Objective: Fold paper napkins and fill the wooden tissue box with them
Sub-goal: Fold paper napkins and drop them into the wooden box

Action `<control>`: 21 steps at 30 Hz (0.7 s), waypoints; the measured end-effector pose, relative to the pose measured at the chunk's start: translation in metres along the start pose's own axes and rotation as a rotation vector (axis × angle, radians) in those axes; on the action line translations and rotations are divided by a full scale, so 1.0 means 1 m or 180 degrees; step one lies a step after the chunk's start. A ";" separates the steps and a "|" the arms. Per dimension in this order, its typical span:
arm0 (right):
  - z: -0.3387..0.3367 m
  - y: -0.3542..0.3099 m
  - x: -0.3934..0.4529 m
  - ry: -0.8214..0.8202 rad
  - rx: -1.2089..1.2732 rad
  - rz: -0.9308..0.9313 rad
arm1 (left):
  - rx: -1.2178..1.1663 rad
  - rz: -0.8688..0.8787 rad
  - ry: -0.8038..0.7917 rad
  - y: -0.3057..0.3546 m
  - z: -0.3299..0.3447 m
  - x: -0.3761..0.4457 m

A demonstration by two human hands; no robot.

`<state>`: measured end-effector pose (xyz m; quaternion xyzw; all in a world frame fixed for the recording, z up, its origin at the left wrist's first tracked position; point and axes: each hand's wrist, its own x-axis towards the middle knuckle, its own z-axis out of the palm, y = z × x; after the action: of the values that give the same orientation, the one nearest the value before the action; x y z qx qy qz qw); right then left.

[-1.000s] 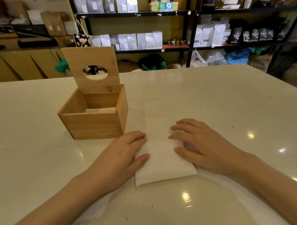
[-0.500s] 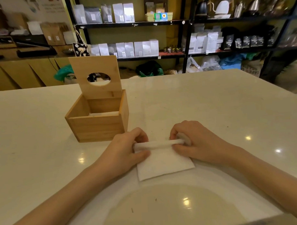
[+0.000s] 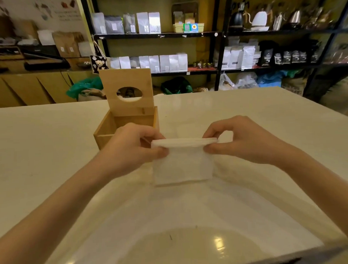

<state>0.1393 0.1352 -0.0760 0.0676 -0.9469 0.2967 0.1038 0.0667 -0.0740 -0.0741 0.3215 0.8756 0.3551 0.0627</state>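
Observation:
A folded white paper napkin point(image 3: 183, 163) hangs above the table, held by its top folded edge. My left hand point(image 3: 132, 149) pinches its left top corner and my right hand point(image 3: 242, 141) pinches its right top corner. The wooden tissue box point(image 3: 105, 132) stands just behind my left hand, which hides its front right part. Its lid point(image 3: 128, 92), with an oval hole, stands upright at the back. What lies inside the box is hidden from here.
The pale glossy table point(image 3: 51, 152) spreads to all sides, its far edge behind the box. Black shelves point(image 3: 215, 51) with white and dark bags stand beyond it. A wooden counter point(image 3: 29, 89) runs at the far left.
Both hands went from pressing the napkin flat on the table to pinching its far edge and lifting it, so it now hangs upright above the table.

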 end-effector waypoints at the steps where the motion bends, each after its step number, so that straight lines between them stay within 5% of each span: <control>1: -0.003 -0.005 0.004 0.0029 0.0042 -0.0044 | -0.0066 -0.0035 0.0087 0.000 -0.009 -0.001; 13: 0.020 -0.035 0.095 0.0185 0.1171 0.0545 | -0.0626 -0.1077 0.0751 -0.036 -0.081 0.032; 21: 0.045 -0.029 0.135 0.0098 0.0597 0.0794 | 0.0754 -0.0989 0.0722 -0.077 -0.090 0.061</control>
<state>0.0066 0.0766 -0.0644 -0.0457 -0.9144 0.3954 0.0738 -0.0512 -0.1312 -0.0516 0.1458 0.9516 0.2697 -0.0204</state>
